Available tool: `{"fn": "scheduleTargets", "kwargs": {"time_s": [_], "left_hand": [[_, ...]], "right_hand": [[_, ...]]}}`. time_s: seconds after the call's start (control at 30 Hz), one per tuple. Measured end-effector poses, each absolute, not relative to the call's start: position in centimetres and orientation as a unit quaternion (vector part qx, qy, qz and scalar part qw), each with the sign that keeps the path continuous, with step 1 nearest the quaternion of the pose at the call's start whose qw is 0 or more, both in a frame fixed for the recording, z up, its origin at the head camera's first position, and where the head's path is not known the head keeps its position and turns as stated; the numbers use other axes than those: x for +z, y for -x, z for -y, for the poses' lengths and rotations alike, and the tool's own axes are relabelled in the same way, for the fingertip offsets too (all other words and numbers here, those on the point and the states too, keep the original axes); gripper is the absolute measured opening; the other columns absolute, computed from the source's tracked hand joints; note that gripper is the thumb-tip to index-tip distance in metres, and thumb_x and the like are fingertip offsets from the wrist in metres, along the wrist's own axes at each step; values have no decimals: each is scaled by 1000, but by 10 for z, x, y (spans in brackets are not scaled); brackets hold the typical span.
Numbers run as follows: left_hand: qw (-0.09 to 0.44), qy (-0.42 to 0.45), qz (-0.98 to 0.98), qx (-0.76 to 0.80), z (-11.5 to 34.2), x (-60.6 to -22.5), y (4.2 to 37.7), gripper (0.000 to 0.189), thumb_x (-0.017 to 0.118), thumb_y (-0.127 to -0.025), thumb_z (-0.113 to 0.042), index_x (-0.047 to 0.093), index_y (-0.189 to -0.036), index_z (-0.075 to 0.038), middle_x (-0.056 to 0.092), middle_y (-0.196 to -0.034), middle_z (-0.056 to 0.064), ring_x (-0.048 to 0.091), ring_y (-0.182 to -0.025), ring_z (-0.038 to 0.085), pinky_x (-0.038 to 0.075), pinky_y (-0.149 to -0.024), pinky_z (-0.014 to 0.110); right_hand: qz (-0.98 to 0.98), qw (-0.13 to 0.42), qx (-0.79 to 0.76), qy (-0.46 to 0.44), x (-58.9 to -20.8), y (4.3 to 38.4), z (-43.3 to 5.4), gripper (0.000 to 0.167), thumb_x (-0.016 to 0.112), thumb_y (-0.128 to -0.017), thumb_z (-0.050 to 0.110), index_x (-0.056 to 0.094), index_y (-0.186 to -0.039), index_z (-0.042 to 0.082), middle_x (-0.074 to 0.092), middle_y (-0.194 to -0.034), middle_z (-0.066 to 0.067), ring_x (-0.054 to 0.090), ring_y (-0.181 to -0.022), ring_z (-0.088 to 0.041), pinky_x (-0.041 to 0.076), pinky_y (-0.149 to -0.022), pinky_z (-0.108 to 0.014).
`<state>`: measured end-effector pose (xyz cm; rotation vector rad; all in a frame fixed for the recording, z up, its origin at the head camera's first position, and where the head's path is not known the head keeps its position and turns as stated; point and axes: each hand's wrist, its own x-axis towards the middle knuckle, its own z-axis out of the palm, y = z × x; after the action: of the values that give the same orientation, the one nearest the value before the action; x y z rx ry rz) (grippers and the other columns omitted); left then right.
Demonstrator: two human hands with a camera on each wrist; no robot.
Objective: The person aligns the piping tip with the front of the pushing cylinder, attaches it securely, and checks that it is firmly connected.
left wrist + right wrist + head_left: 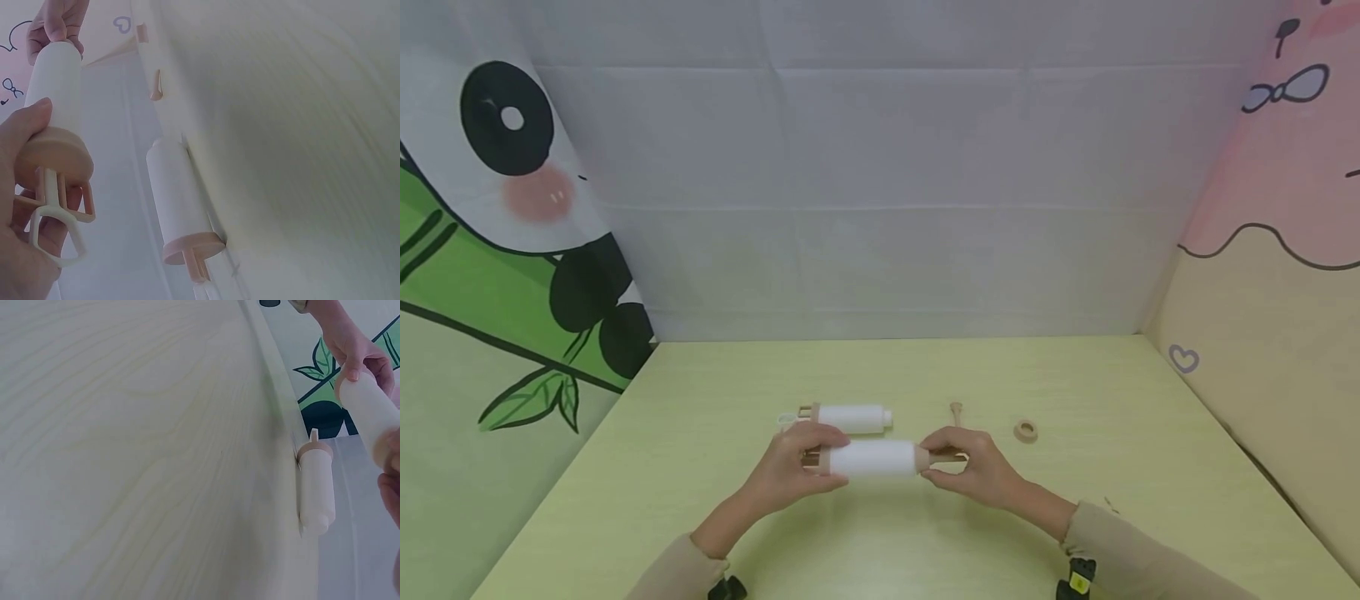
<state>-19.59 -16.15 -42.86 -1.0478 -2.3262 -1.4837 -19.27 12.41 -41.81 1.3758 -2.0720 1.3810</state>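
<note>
A piping syringe with a white barrel point(874, 458) lies level between my hands, above the table. My left hand point(792, 467) grips its left end, around the peach end cap point(56, 156). Finger loops and a white pull ring point(76, 237) stick out past that cap in the left wrist view. At the other end, my right hand point(973, 467) pinches a peach collar point(922, 458), from which a narrow nozzle point(947, 458) points right, partly hidden by the fingers. Just behind, a second white piping syringe point(852, 419) lies on the table, its cap and pull ring to the left.
A small peach nozzle point(956, 412) lies behind my right hand, with a peach ring point(1026, 431) to its right. The pale wood-grain table point(880, 375) meets a white backdrop point(880, 208) at the back. Printed panels stand at the left and right sides.
</note>
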Motion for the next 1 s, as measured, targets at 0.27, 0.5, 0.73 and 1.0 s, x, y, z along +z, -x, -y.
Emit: {"fn": "scheduleTargets", "kwargs": {"time_s": [0.27,0.5,0.73,1.0], "left_hand": [[127,356,790,-482,159,-428,190,40,80,-60,3,63,-97,5,56,-102,19,56,-91,15,53,-65,25],[152,374,801,-443,163,-432,196,41,81,-60,1,63,-97,0,58,-100,15,56,-89,18,53,-63,22],[122,363,837,-391,168,-427,195,40,80,-64,-1,62,-99,-6,57,-101,12,61,-86,29,51,-66,17],[140,390,827,-380,172,-433,195,41,80,-62,1,62,-99,-4,57,-104,14,61,-85,27,52,-65,17]], "right_hand": [[716,107,521,-451,-420,193,-124,23,69,-70,-13,62,-90,-7,64,-86,-19,65,-75,-24,54,-61,-42],[725,125,509,-447,-424,194,-122,26,70,-70,-12,61,-93,-7,64,-87,-18,65,-78,-24,54,-62,-40],[735,133,501,-437,-427,196,-117,27,71,-71,-9,62,-96,-5,65,-90,-17,64,-80,-23,54,-65,-38],[733,137,483,-459,-429,197,-123,29,71,-70,-10,60,-96,-4,64,-92,-17,61,-83,-29,54,-68,-36]]}}
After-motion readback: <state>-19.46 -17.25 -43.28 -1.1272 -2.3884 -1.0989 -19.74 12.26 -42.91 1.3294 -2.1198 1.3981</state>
